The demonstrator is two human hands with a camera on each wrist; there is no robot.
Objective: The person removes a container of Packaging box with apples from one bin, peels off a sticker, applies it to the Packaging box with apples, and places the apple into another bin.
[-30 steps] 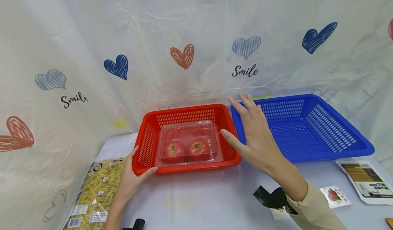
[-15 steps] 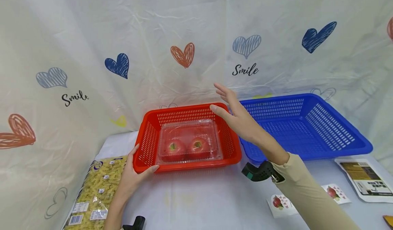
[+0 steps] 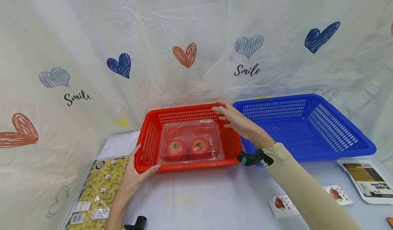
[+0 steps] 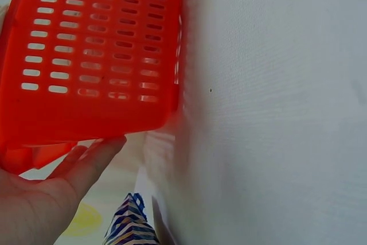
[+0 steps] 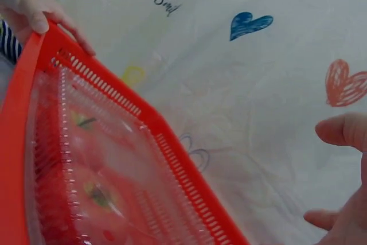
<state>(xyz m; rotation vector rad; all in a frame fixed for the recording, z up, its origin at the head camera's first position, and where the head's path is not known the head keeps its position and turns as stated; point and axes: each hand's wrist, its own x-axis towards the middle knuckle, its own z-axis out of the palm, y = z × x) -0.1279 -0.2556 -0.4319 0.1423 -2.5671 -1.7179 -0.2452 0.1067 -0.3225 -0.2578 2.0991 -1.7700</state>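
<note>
A red plastic basket (image 3: 187,167) stands at the middle of the table. Inside it lies a clear plastic clamshell box (image 3: 190,127) with two red apples (image 3: 175,148) showing through the lid. My left hand (image 3: 130,178) holds the basket's near left corner, thumb over the front rim. In the left wrist view its fingers (image 4: 94,162) lie against the basket's outer wall. My right hand (image 3: 237,120) is over the far right part of the basket, fingers spread and loosely bent, holding nothing. Whether its fingertips touch the rim, I cannot tell.
A blue plastic basket (image 3: 337,155) stands right of the red one. Two small cards with fruit pictures (image 3: 282,204) and a white-and-brown pouch (image 3: 368,182) lie at front right. A yellow printed packet (image 3: 98,192) lies at left. A heart-printed sheet (image 3: 184,18) hangs behind.
My right hand has moved left from above the blue basket, first rising, then coming down to the red basket's right rim. My left hand keeps its hold on the corner.
</note>
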